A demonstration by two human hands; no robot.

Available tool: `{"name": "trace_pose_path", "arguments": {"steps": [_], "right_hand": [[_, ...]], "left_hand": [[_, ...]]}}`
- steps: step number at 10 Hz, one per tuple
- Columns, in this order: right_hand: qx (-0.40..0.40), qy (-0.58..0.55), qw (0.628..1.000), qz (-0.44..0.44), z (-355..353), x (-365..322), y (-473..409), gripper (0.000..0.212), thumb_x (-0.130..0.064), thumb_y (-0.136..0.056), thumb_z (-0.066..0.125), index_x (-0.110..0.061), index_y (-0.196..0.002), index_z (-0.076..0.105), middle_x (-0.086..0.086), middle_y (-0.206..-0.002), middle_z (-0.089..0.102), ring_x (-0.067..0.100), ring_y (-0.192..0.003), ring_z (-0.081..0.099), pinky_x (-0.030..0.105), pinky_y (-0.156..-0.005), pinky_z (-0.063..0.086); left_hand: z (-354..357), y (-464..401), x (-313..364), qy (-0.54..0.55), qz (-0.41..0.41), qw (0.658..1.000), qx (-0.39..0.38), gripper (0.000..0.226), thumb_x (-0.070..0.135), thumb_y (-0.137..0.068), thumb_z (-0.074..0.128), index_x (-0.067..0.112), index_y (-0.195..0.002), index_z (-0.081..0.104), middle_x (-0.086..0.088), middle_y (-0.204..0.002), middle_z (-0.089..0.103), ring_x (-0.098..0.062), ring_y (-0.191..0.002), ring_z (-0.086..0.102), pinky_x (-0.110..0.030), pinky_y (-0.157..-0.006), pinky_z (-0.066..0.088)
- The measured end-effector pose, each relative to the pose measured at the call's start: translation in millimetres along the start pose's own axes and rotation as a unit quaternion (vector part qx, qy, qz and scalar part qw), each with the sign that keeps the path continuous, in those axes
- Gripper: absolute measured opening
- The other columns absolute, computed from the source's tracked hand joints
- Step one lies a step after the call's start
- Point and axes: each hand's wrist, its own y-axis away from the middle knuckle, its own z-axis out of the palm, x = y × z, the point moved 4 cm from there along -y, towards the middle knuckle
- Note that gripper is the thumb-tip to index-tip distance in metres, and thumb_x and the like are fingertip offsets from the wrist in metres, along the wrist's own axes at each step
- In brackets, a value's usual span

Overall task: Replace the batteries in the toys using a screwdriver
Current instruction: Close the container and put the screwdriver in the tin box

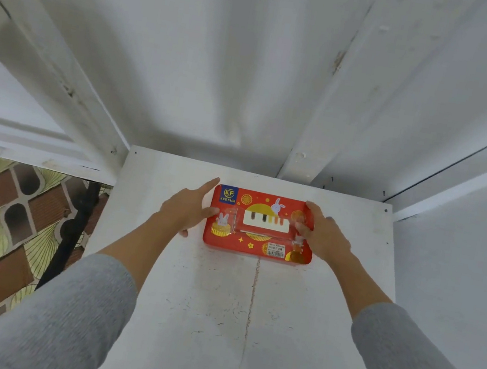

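One red toy package point(261, 223) lies flat on the white table point(246, 313), toward the 12 o'clock end of the tabletop, with a small white toy keyboard showing under its clear plastic blister. The left hand point(188, 207) grasps the package's 9 o'clock edge, fingers laid along the side and thumb on the front; the right hand point(322, 234) grasps the 3 o'clock edge, thumb curled over the blister. This looks like the very start of the job: the toy is still sealed, so no battery cover can be reached yet. The next move probably calls for drawing the package toward 6 o'clock and opening the blister. Count: one package, one toy, two hands; no screwdriver and no batteries are in view. Patterned floor tiles point(3, 224) lie at 8 o'clock.
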Motion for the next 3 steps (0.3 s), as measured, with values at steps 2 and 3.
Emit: {"name": "trace_pose_path", "arguments": {"steps": [2,3], "right_hand": [[0.255,-0.17,0.94,-0.147,-183,-44,65,0.015,-0.017,-0.09,0.058,-0.013,-0.103,0.065,0.008,-0.102,0.064,0.012,-0.076,0.054,0.01,-0.069,0.041],[0.375,-0.265,0.847,-0.266,-312,-83,170,0.014,-0.012,-0.087,0.062,-0.025,-0.085,0.066,-0.002,-0.09,0.065,0.006,-0.072,0.056,0.015,-0.06,0.049]], "left_hand": [[-81,32,-10,-0.064,0.013,0.989,0.134,0.061,0.032,-0.102,0.04,0.024,-0.153,0.009,-0.004,-0.092,0.061,-0.019,-0.082,0.06,-0.029,-0.071,0.049],[-76,72,-40,-0.134,-0.005,0.985,0.104,0.045,0.031,-0.103,0.035,0.017,-0.145,0.03,-0.003,-0.14,0.048,-0.018,-0.126,0.049,-0.029,-0.101,0.038]]}}
